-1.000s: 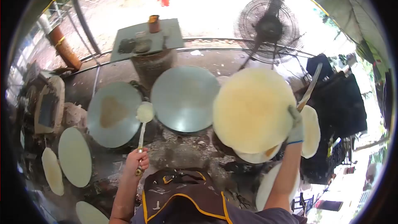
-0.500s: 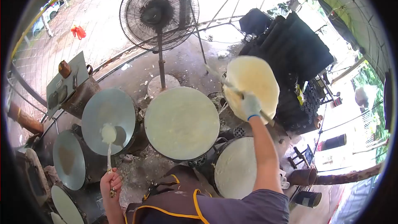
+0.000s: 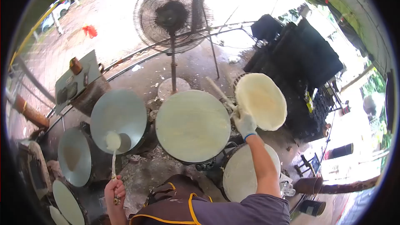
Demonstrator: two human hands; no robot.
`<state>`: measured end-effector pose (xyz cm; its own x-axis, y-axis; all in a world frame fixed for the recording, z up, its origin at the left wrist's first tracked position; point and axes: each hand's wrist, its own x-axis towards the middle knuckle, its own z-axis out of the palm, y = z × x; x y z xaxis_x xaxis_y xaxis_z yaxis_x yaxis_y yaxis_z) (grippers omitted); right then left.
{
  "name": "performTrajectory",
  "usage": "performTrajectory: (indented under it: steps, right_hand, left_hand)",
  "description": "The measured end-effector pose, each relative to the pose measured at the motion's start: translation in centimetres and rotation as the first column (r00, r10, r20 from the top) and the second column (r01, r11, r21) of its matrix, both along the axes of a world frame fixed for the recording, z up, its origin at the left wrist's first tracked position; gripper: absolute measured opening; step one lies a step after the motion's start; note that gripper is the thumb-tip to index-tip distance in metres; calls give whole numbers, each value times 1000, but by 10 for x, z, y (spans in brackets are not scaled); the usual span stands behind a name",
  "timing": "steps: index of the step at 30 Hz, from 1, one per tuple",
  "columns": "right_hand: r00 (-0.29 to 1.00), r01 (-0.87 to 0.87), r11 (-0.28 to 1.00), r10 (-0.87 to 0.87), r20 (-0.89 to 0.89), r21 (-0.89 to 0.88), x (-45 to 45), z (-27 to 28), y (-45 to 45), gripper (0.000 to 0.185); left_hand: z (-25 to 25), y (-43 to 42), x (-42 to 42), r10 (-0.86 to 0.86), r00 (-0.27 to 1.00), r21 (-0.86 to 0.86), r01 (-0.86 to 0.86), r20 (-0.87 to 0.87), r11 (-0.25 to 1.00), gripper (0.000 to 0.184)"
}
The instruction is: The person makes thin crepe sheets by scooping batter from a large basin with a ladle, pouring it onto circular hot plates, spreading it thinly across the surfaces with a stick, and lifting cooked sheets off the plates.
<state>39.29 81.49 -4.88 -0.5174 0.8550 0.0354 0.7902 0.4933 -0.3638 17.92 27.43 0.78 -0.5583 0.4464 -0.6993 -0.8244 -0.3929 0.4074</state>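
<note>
My left hand [image 3: 114,189] is closed around the handle of a ladle [image 3: 113,141], whose round bowl carries pale batter over a bare grey pan [image 3: 125,114]. The pan shows a dark shadow beside the bowl. My right hand [image 3: 244,123], in a white glove with a blue cuff, grips a pale stick [image 3: 218,91] pointing up and left. It is beside the left edge of a cream-coloured round flatbread [image 3: 262,100], which rests on a wire-like basket [image 3: 238,79]. Between my hands is a round pan [image 3: 193,126] covered with a pale batter layer.
Another coated pan [image 3: 237,179] stands below my right forearm. More round pans, one of them grey [image 3: 74,157], line the lower left. A pedestal fan [image 3: 171,16] stands ahead. Stacked black blocks [image 3: 296,58] rise at right, and a metal sheet [image 3: 77,81] lies on a drum at left.
My right hand has moved from over the flatbread to its left edge, and the stick no longer lies across it. The view has shifted slightly; my left hand keeps the ladle above the grey pan.
</note>
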Motion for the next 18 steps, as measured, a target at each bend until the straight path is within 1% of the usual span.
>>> performTrajectory:
  steps: [1, 2, 3, 4, 5, 7, 8, 9, 10, 11, 12, 13, 15, 16, 17, 18]
  right_hand:
    - [997, -76, 997, 76, -32, 6, -15, -1, -27, 39]
    - [965, -157, 987, 163, -206, 43, -38, -8, -61, 44]
    - [949, -226, 970, 199, -244, -89, -66, -2, -101, 48]
    - [928, -311, 924, 245, -282, -221, -96, 4, -147, 52]
    - [842, -539, 842, 539, -5, -11, -124, -13, -193, 52]
    - [717, -682, 697, 697, -13, -223, -186, -2, -299, 51]
    - [802, -571, 566, 539, -257, -595, -209, 26, -363, 50]
    - [726, -670, 516, 606, -324, -534, -223, 31, -421, 52]
    - [655, -708, 383, 671, -348, -593, -233, 74, -470, 54]
    - [542, -809, 272, 688, -482, -521, -241, 71, -514, 58]
    - [456, -842, 152, 713, -533, -517, -248, 72, -550, 61]
    - [397, -850, 88, 755, -522, -519, -248, 78, -576, 61]
    - [279, -857, -24, 818, -503, -515, -251, 101, -619, 61]
    - [252, -770, -134, 835, -490, -624, -256, 107, -634, 61]
    - [171, -776, -208, 839, -516, -595, -261, 101, -646, 60]
    - [91, -775, -280, 838, -539, -566, -266, 99, -656, 60]
  left_hand:
    - [-1, -10, 4, -9, 1000, 19, 9, -8, 1000, 20]
    - [-1, -20, 4, -6, 1000, 34, 6, -21, 999, 19]
    - [1, -34, 4, 15, 999, 46, -14, -39, 999, 19]
    - [-1, -50, 4, 11, 999, 121, -7, -32, 993, 18]
    - [-3, -67, 2, 17, 999, 194, -11, -31, 981, 18]
    - [0, -102, 0, 37, 998, 150, -29, -54, 988, 22]
    - [0, -119, -2, 78, 994, 113, -69, -78, 991, 23]
    - [0, -137, -2, 104, 990, 72, -97, -97, 993, 25]
    - [0, -159, -3, 116, 987, 31, -113, -111, 993, 26]
    - [-2, -181, -3, 132, 977, -7, -135, -165, 991, 26]
    - [-2, -201, -3, 141, 966, -42, -153, -217, 987, 27]
    - [-3, -216, 0, 142, 955, -83, -169, -262, 982, 28]
    - [-6, -250, 4, 205, 946, -143, -245, -250, 959, 28]
    - [-5, -262, 5, 249, 940, -172, -291, -233, 941, 29]
    - [-6, -273, 5, 291, 932, -200, -334, -214, 921, 30]
    - [-10, -279, 5, 359, 905, -234, -409, -229, 882, 25]
